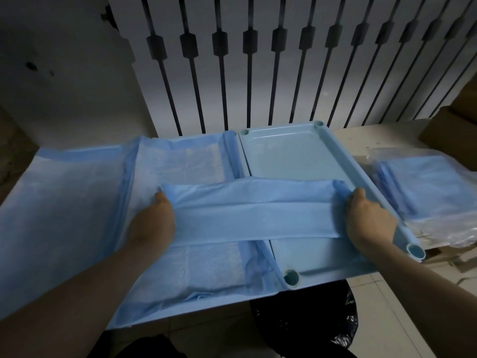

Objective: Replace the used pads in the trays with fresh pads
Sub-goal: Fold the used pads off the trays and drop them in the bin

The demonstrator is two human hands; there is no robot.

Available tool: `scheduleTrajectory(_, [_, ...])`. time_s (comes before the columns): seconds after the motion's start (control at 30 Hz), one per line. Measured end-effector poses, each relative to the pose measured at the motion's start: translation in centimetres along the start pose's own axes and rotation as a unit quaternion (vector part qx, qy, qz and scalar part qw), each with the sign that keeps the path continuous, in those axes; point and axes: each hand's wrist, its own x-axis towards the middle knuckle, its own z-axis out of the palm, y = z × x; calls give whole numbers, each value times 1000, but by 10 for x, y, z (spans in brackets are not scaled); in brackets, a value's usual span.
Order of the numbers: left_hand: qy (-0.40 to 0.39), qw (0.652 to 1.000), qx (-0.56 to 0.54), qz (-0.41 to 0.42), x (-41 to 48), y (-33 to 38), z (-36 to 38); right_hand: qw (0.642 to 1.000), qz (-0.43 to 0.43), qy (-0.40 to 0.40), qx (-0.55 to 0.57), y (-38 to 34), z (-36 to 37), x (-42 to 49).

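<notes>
The left hand (154,215) and right hand (366,215) are each gripping one end of a folded pad (253,210), stretching it over the bare tray (296,156), probably to spread it there; the neighbouring tray (231,151) is already lined.

Two trays side by side on counter (361,138): left tray (229,153) holds lining pad (180,164), right tray (296,153) bare. Folded pad (253,210) across both, left hand (154,220) and right hand (369,218) holding its ends. Spread pad (64,202) left of trays; bagged pad pack (426,182) right. Bin bag (309,319) below counter front.
</notes>
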Motion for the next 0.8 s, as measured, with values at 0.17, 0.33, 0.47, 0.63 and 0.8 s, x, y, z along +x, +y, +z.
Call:
scheduleTrajectory(0.17, [58,996,40,49,-4,0,3,996,26,-15,83,1,-6,2])
scheduleTrajectory(0.33, [193,940,50,276,-2,20,-5,958,103,-22,266,1,-19,7])
scheduleTrajectory(0.47, [88,929,-81,351,-20,99,-10,927,107,-20,360,0,-20,16])
scheduleTrajectory(0.63, [-23,929,-74,362,-17,169,-3,898,120,-32,423,5,-16,32])
scheduleTrajectory(0.8, [-37,910,-202,360,2,204,-3,861,72,-17,504,11,-21,32])
